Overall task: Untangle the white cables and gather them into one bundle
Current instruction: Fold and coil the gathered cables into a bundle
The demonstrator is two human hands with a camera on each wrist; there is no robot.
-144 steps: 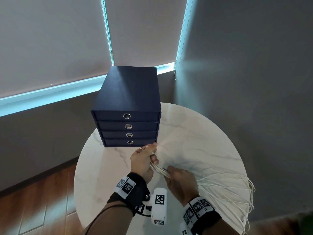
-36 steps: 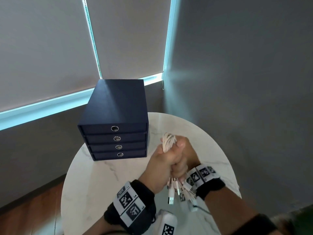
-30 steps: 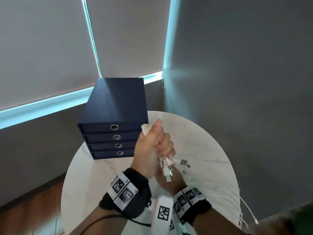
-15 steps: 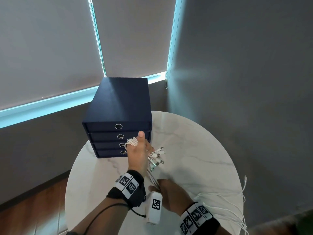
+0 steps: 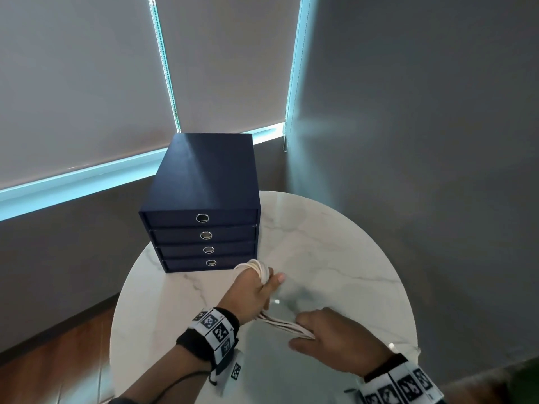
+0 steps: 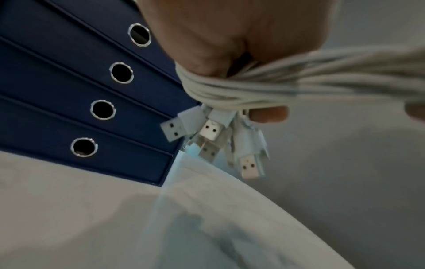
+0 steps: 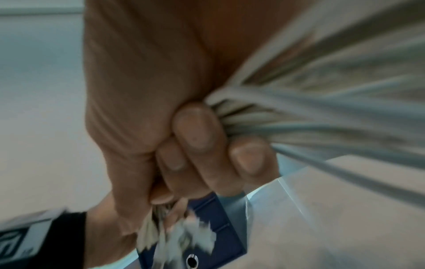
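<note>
You see a table (image 5: 335, 258) that looks like smooth, shiny white marble with thin grey lines. The drawers (image 5: 204, 182) are dark blue and matt, like card or cloth board, each with a shiny metal ring (image 5: 202, 218). The cables (image 6: 230, 91) you hold look like smooth white plastic, with metal plugs (image 6: 249, 166). The floor (image 5: 43, 368) is glossy brown wood. The blinds (image 5: 78, 83) look like matt cloth.

The white cables (image 5: 284, 324) are drawn into one taut strand above the table, looped at one end, USB plugs (image 6: 208, 132) dangling beneath.
</note>
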